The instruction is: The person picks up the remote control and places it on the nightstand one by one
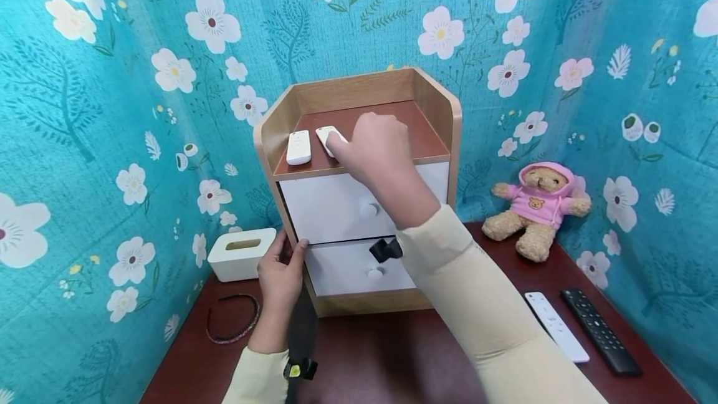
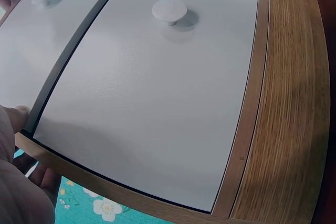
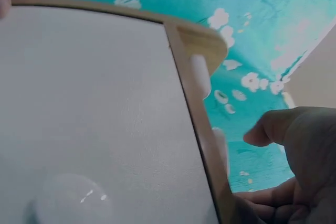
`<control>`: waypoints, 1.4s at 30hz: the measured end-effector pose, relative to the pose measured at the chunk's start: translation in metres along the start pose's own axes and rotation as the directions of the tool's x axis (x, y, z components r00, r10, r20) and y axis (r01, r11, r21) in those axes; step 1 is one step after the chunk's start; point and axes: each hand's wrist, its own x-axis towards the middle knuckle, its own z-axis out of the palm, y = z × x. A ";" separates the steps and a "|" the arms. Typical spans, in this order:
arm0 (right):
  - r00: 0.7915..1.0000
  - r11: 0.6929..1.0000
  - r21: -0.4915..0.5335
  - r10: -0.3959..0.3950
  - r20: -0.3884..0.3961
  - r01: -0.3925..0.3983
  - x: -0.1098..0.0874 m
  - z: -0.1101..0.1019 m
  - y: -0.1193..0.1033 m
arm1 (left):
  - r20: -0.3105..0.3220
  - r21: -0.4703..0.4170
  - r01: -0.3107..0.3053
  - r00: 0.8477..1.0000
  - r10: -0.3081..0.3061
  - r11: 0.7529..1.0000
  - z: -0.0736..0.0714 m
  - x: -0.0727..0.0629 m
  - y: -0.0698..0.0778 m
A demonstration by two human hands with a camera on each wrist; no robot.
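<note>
A small wooden cabinet (image 1: 359, 303) with two white drawers (image 1: 336, 207) and round knobs stands on the dark red table. My left hand (image 1: 280, 273) grips its left side edge, thumb on the front and fingers round the side panel (image 2: 68, 169). Over the brown top shelf (image 1: 364, 118) is my right hand (image 1: 381, 148), knuckles up. Its thumb overlaps a white remote-shaped device (image 1: 324, 134) in the head view; the right wrist view shows the thumb (image 3: 262, 129) apart from that device (image 3: 220, 148). A second white device (image 1: 298, 147) lies to the left.
Left of the cabinet are a white tissue box (image 1: 241, 260) and a headband (image 1: 255, 320). A teddy bear (image 1: 535, 211) in a pink hoodie sits at the right. In front of it lie a white remote (image 1: 555, 326) and a black remote (image 1: 600, 329). Floral curtains (image 1: 359, 36) surround the table.
</note>
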 end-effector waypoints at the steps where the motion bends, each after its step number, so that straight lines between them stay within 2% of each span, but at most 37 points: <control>1: 1.000 1.000 0.020 -0.004 -0.029 0.005 -0.006 0.000 0.002 | 0.002 0.002 0.002 1.000 -0.002 1.000 0.000 0.000 0.000; 5: 0.986 0.986 0.161 -0.027 -0.165 0.054 -0.035 0.004 0.016 | 0.014 0.002 0.004 1.000 -0.004 1.000 0.000 0.000 0.000; 9: 0.961 0.948 0.290 -0.051 -0.273 0.133 -0.066 0.013 0.033 | 0.019 -0.001 -0.007 1.000 0.007 1.000 -0.001 0.001 0.001; 13: 0.924 0.912 0.349 -0.074 -0.376 0.215 -0.091 0.029 0.053 | 0.018 -0.001 -0.016 1.000 0.016 1.000 -0.001 0.002 0.001; 15: 0.903 0.901 0.355 -0.083 -0.421 0.248 -0.102 0.036 0.066 | 0.021 -0.001 -0.020 1.000 0.020 1.000 -0.001 0.002 0.001; 17: 0.892 0.896 0.358 -0.083 -0.444 0.261 -0.112 0.044 0.080 | 0.022 0.003 -0.020 1.000 0.020 1.000 0.000 0.002 0.001; 21: 0.884 0.903 0.358 -0.050 -0.465 0.240 -0.132 0.063 0.111 | 0.024 0.011 -0.016 1.000 0.015 1.000 0.001 0.001 0.001; 24: 0.881 0.913 0.363 0.007 -0.473 0.188 -0.144 0.076 0.133 | 0.023 0.006 -0.008 1.000 0.008 1.000 0.000 0.000 0.002; 32: 0.897 0.923 0.383 0.141 -0.419 0.034 -0.168 0.101 0.172 | 0.027 0.008 0.025 0.999 -0.025 1.000 -0.003 -0.003 0.000; 36: 0.909 0.929 0.369 0.163 -0.384 -0.011 -0.178 0.110 0.190 | 0.024 0.002 0.018 1.000 -0.018 1.000 -0.003 -0.004 0.000; 42: 0.907 0.930 0.365 0.195 -0.373 -0.050 -0.191 0.126 0.222 | 0.027 0.012 0.020 0.999 -0.020 1.000 -0.003 -0.001 0.001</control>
